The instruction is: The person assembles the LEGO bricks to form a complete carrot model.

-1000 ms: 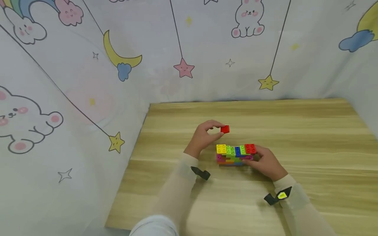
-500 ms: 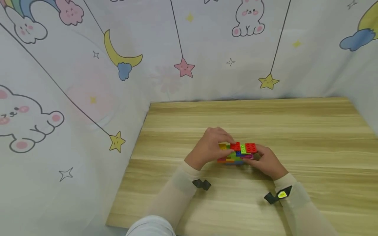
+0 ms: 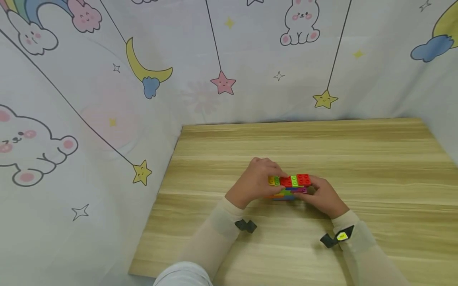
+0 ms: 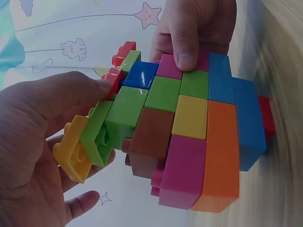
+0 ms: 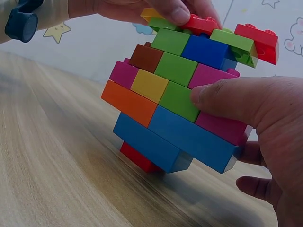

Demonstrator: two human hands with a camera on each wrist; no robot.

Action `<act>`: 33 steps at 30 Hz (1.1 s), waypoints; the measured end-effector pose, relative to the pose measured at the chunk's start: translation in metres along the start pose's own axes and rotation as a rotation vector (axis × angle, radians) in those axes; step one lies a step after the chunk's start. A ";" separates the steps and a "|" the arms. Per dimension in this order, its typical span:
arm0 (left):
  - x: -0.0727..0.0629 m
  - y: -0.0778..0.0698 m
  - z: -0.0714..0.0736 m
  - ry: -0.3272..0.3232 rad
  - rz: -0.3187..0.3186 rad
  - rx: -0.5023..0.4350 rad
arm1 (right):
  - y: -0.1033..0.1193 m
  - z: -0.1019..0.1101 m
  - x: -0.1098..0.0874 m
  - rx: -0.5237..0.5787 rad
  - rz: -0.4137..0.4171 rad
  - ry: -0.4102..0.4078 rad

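Observation:
A toy building-block assembly (image 3: 286,196) stands on the table between both hands. In the right wrist view, its red bottom brick (image 5: 137,157) is narrow, with blue, orange, yellow, green, magenta and brown bricks (image 5: 144,57) stacked wider above. My left hand (image 3: 252,182) reaches over the top row and pinches a small red brick (image 5: 201,23) between thumb and fingers, right at the studs below it. The right end of the assembly is gripped by my right hand (image 3: 325,198), its thumb against a magenta brick (image 4: 165,66). A yellow brick (image 4: 73,149) overhangs the left end.
The wood-grain table (image 3: 375,167) extends around the assembly on all sides. Behind and to the left hangs a white curtain (image 3: 250,103) printed with stars and rabbits. Black camera mounts (image 3: 336,237) sit on both wrists.
My left hand has brought the red brick down from behind the assembly onto its top row, then slightly lower. The right hand has kept its grip in place.

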State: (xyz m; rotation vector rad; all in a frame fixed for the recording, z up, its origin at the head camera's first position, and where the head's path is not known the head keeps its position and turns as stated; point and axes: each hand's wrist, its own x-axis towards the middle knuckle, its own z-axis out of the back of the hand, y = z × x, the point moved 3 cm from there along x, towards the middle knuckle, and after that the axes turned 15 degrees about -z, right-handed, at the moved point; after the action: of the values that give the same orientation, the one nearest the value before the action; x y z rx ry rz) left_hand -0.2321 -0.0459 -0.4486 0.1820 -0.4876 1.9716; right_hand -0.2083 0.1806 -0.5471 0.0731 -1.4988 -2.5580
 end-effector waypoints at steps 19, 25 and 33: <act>0.013 -0.011 0.004 0.121 0.046 0.132 | 0.003 -0.001 -0.002 0.010 0.004 -0.003; 0.010 -0.010 0.004 0.141 0.027 0.121 | 0.000 -0.003 -0.001 0.000 -0.013 0.001; 0.005 -0.015 0.007 0.134 0.002 0.175 | 0.002 -0.003 0.000 -0.008 -0.014 0.003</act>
State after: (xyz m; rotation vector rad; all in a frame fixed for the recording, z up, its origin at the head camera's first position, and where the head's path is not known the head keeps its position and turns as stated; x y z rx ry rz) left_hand -0.2213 -0.0391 -0.4369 0.1577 -0.2289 2.0133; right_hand -0.2075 0.1770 -0.5467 0.0868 -1.4924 -2.5737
